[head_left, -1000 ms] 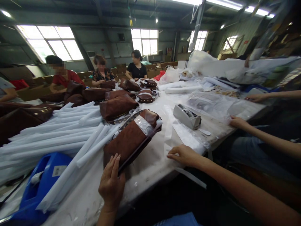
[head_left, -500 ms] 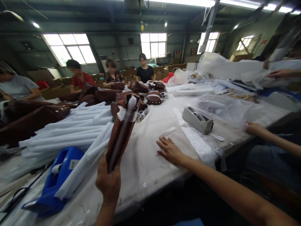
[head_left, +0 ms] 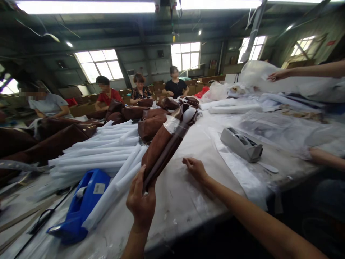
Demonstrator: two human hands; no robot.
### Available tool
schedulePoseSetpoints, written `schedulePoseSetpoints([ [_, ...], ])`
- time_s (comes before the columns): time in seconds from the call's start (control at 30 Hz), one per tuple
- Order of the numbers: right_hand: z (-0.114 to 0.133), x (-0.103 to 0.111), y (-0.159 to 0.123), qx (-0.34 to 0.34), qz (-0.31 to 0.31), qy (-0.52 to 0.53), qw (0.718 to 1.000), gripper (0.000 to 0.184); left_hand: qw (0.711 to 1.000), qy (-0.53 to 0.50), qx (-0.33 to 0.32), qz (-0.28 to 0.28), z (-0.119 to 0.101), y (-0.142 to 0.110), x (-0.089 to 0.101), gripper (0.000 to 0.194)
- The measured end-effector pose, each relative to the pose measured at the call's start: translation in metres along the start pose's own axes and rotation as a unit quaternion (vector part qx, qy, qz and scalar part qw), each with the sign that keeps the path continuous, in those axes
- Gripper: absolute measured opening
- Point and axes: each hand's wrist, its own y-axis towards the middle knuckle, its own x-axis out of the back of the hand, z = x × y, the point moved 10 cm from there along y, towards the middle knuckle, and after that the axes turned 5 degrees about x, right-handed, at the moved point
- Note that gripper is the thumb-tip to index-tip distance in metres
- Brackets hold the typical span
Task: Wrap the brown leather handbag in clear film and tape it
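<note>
My left hand point(head_left: 142, 196) is closed around the lower end of a brown leather bag point(head_left: 161, 148). The folded bag slants up to the right, away from me. White wrapping point(head_left: 172, 124) circles it near its far end, where a pale rounded bulge shows. My right hand point(head_left: 196, 168) is just right of the bag, low over the pale table cover point(head_left: 175, 205). Its fingers are drawn together in a pinch; whatever they hold, if anything, is too small to make out. A blue tape dispenser point(head_left: 81, 205) stands left of my left hand.
White wrapped rolls point(head_left: 94, 158) lie in a row at left, with more brown bags point(head_left: 118, 113) behind. A grey tape dispenser point(head_left: 241, 144) and plastic sheeting point(head_left: 283, 129) are at right. Co-workers sit across the table; another person's arm point(head_left: 309, 72) reaches in from the right.
The bag in my left hand has tilted over to the right. My right hand, spread flat on the table before, now has its fingers drawn together. The view has shifted left.
</note>
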Motion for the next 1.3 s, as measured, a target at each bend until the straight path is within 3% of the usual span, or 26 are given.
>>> schedulePoseSetpoints([
  [0.1, -0.031, 0.015, 0.007, -0.071, -0.013, -0.015, 0.997, 0.055, 1.000, -0.005, 0.004, -0.010, -0.003, 0.005, -0.001, 0.053],
  [0.2, -0.047, 0.015, 0.032, -0.078, 0.019, -0.011, 0.997, 0.064, 1.000, -0.002, 0.018, -0.021, -0.003, 0.009, -0.001, 0.050],
  [0.37, -0.037, 0.001, 0.090, -0.001, 0.054, 0.021, 0.998, 0.030, 0.999, 0.018, 0.024, -0.019, -0.001, 0.011, -0.001, 0.047],
  [0.47, -0.029, 0.005, 0.111, 0.040, 0.017, 0.050, 0.998, 0.050, 0.999, 0.032, 0.025, -0.014, 0.003, 0.011, -0.001, 0.048],
  [0.53, -0.029, 0.013, 0.109, 0.046, -0.023, 0.059, 0.997, 0.068, 0.999, 0.038, 0.018, -0.012, 0.003, 0.010, -0.001, 0.048],
  [0.6, -0.031, 0.023, 0.089, 0.038, -0.064, 0.058, 0.996, 0.073, 0.999, 0.041, 0.010, -0.006, 0.002, 0.008, -0.004, 0.049],
  [0.7, -0.024, 0.024, 0.027, 0.050, -0.088, 0.043, 0.994, 0.059, 0.999, 0.042, -0.004, 0.006, -0.001, 0.003, -0.010, 0.053],
  [0.77, -0.005, 0.009, -0.021, 0.105, -0.044, 0.003, 0.994, 0.054, 0.999, 0.032, -0.026, 0.015, -0.009, -0.002, -0.015, 0.056],
  [0.83, 0.012, -0.012, -0.060, 0.139, 0.017, -0.054, 0.989, 0.064, 0.998, 0.012, -0.056, 0.032, -0.020, -0.007, -0.021, 0.058],
  [0.93, 0.029, -0.027, -0.078, 0.148, 0.047, -0.088, 0.984, 0.066, 0.993, -0.015, -0.105, 0.061, -0.044, -0.016, -0.032, 0.060],
  [1.07, 0.063, -0.006, -0.076, 0.193, -0.022, -0.046, 0.980, 0.045, 0.981, -0.023, -0.172, 0.092, -0.074, -0.037, -0.047, 0.057],
  [1.2, 0.101, 0.022, -0.125, 0.273, -0.020, -0.011, 0.962, 0.028, 0.964, -0.016, -0.225, 0.142, -0.085, -0.070, -0.061, 0.052],
  [1.3, 0.109, 0.062, -0.158, 0.285, -0.020, 0.034, 0.958, 0.021, 0.957, -0.020, -0.227, 0.181, -0.083, -0.095, -0.068, 0.046],
])
